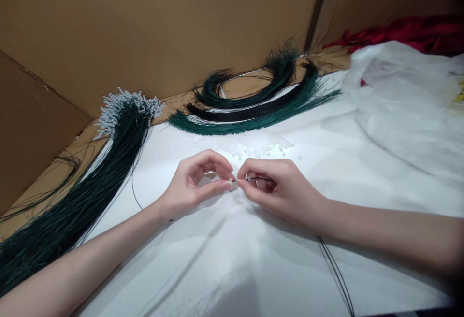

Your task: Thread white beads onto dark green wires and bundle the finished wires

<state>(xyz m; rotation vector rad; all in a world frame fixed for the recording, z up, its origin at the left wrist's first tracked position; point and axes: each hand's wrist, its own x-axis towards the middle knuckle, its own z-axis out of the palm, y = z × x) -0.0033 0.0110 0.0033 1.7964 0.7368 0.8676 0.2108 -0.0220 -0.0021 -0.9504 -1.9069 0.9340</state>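
Observation:
Over the white sheet (217,268), my two hands nearly meet at the fingertips. My left hand (203,179) pinches a tiny white bead (232,180) between thumb and finger. My right hand (279,181) is closed on thin dark wires (335,268), which pass through the palm and hang out below the wrist. A small white bead shows on the wire between the right fingers. Just beyond the hands, loose white beads (264,145) lie scattered on the sheet.
At left lies a long bundle of dark green wires (97,177) with white beaded tips (125,109). Curved green and black wire bundles (253,114) rest at the back. A translucent plastic bag (409,109) and red material (409,32) are at right. Cardboard walls (163,22) stand behind.

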